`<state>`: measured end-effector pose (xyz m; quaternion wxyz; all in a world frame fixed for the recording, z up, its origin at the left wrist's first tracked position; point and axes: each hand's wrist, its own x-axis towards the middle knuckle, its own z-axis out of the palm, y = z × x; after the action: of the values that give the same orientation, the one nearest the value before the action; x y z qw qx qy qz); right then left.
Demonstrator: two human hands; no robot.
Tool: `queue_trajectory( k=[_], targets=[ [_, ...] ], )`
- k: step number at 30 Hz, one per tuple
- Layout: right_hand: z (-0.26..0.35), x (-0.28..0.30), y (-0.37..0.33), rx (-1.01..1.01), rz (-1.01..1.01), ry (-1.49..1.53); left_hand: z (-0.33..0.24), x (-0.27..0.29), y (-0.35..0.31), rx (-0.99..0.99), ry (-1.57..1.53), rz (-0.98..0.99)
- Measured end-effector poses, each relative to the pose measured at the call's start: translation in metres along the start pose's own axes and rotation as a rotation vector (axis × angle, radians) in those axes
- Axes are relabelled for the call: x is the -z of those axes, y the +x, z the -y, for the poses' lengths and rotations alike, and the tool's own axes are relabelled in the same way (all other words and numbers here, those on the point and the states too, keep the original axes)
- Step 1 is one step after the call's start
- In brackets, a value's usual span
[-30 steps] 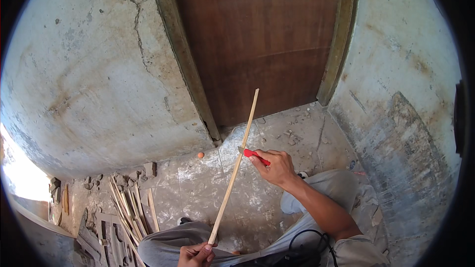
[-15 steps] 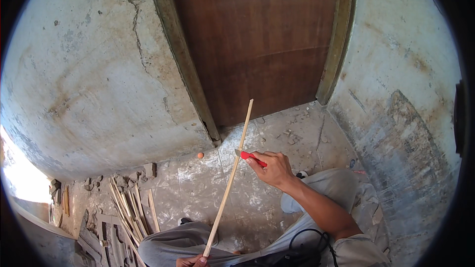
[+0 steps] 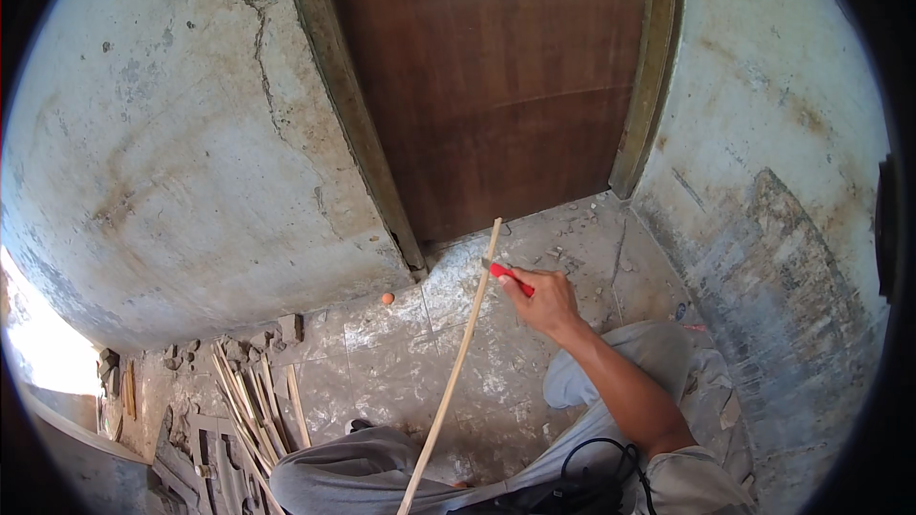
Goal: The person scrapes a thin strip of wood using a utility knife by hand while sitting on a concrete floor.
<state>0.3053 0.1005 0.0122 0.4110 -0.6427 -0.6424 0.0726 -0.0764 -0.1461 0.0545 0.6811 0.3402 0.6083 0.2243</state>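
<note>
My right hand (image 3: 544, 303) has its fingers wrapped around a red-handled knife (image 3: 510, 278), its blade end touching the long thin bamboo strip (image 3: 456, 367) near the top. The strip slants up from the lower edge, over my grey-trousered knee (image 3: 343, 472), toward the brown wooden door (image 3: 496, 86). My left hand is out of view, so I cannot tell its fingers. More cut strips (image 3: 250, 401) lie on the floor (image 3: 401, 362) to my left

Wooden stick (image 3: 456, 362): lower end cut off by bottom edge; left hand out of view. Red-handled tool (image 3: 512, 278): blade too small to tell, handle mostly hidden in right hand (image 3: 544, 303).
</note>
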Motion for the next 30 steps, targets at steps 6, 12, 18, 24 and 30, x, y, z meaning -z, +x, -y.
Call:
queue_trajectory(
  k=[6,12,18,24,30],
  targets=[
    [-0.001,0.007,-0.002,-0.063,0.007,-0.057,0.010,0.001,-0.001,0.024,0.017,-0.056],
    [0.004,0.005,-0.008,-0.187,-0.052,0.163,0.014,0.005,0.020,-0.133,0.143,-0.030],
    [0.015,0.004,-0.020,-0.228,-0.012,0.418,-0.017,-0.017,0.033,-0.173,0.009,-0.051],
    [0.027,-0.002,-0.037,0.052,0.132,0.418,-0.023,-0.022,0.044,-0.126,0.027,-0.033],
    [0.046,0.000,-0.064,0.259,0.264,0.405,-0.040,-0.031,0.055,-0.099,-0.022,-0.046]
  ],
)
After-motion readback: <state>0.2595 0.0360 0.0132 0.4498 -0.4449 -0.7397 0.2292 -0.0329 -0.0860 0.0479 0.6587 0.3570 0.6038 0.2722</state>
